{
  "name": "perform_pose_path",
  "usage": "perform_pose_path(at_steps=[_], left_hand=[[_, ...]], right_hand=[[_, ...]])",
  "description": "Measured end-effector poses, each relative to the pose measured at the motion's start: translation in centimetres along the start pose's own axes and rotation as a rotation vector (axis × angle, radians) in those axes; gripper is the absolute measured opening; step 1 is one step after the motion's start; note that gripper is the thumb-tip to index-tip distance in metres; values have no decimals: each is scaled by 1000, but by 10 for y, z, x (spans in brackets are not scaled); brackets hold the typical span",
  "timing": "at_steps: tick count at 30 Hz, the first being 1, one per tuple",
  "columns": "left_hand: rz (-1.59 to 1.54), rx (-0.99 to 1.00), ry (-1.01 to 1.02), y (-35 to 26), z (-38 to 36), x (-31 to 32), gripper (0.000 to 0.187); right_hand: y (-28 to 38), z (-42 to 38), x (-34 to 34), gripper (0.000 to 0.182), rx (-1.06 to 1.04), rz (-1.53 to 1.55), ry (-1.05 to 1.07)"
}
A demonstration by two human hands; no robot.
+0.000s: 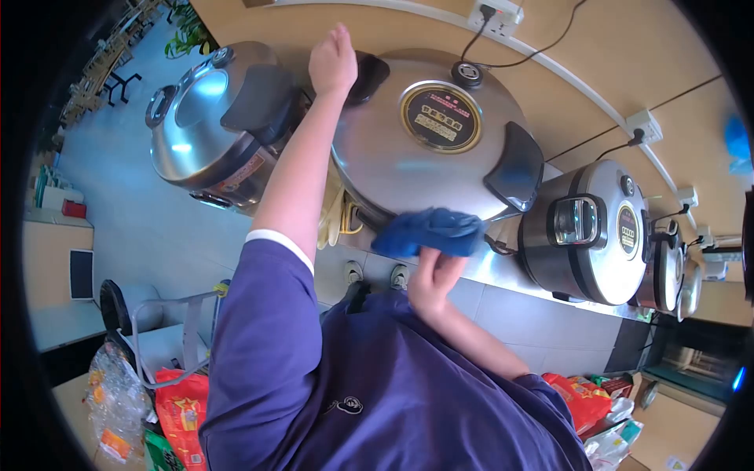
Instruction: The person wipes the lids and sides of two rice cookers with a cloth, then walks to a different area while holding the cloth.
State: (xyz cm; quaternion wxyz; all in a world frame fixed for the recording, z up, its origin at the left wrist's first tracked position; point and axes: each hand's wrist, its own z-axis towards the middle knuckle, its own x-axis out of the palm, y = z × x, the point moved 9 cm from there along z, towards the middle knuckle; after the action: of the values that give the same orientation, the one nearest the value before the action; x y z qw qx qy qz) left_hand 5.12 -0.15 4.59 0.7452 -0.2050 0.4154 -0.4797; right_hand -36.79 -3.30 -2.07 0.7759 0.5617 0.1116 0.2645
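My left hand [334, 64] reaches far forward, closed at the black side handle [369, 77] of a large steel rice cooker [369, 149]; its fingertips are partly hidden. A round dark label [441, 116] with gold lettering sits on that cooker's lid. Bunched over the near rim of the lid is a blue cloth [430, 232], gripped from below by my right hand [434, 281]. Cloth and fingers look slightly blurred. The black handle [514, 169] on the other side lies to the right of the cloth.
Another steel cooker [192, 125] stands at the left, and a silver one [585, 228] at the right with more beyond it. Power cables run to wall sockets [496, 17]. Red bags [182, 412] and a metal-framed cart [169, 337] are behind my left side.
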Motion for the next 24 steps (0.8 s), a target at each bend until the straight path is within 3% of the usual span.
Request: perform_pose_path(at_steps=[1, 2, 5, 7, 9, 11, 13, 15, 16, 17, 18, 19, 20, 21, 22, 23, 24], left_hand=[[-3, -15, -12, 2, 0, 2, 58], [23, -8, -12, 2, 2, 4, 59], [-36, -107, 39, 14, 4, 7, 61], [-243, -161, -30, 27, 6, -3, 52], [-230, -150, -229, 35, -13, -31, 45], [-205, -30, -431, 38, -47, -63, 49], [-247, -121, -438, 60, -84, -84, 36], [-405, -228, -486, 94, -128, -102, 25], [-522, -285, -469, 95, -154, -117, 33], [-533, -232, -476, 98, -183, -129, 24], [-543, -413, -421, 114, -220, -133, 19], [-1004, -643, -594, 107, -256, -141, 17], [-1036, -867, -593, 99, -295, -146, 24], [-1043, -937, -467, 83, -323, -151, 29], [-1047, -1008, -337, 69, -351, -153, 34], [-988, -944, -256, 60, -374, -151, 42], [-910, -956, -187, 47, -392, -151, 41]], right_hand=[[36, 3, 21, 49, -455, -447, 169], [39, 11, 36, 51, -484, -566, 364], [36, 4, 77, 43, -734, -747, 595], [23, -7, 87, 40, -843, -802, 606], [12, -16, 98, 37, -1009, -977, 551], [4, -19, 104, 32, -1078, -1002, 535], [-5, -31, 108, 31, -1203, -1133, 579], [-13, -38, 109, 30, -1229, -1139, 669], [-20, -46, 107, 30, -1245, -1159, 751], [-27, -52, 104, 30, -1252, -1156, 760], [-41, -56, 101, 31, -1166, -1146, 831], [-52, -60, 98, 31, -1080, -1135, 904], [-56, -60, 96, 31, -970, -1077, 935], [-55, -64, 98, 31, -981, -1068, 957], [-54, -59, 97, 32, -845, -1029, 934], [-52, -55, 94, 34, -706, -994, 910], [-38, -54, 97, 34, -738, -987, 855]])
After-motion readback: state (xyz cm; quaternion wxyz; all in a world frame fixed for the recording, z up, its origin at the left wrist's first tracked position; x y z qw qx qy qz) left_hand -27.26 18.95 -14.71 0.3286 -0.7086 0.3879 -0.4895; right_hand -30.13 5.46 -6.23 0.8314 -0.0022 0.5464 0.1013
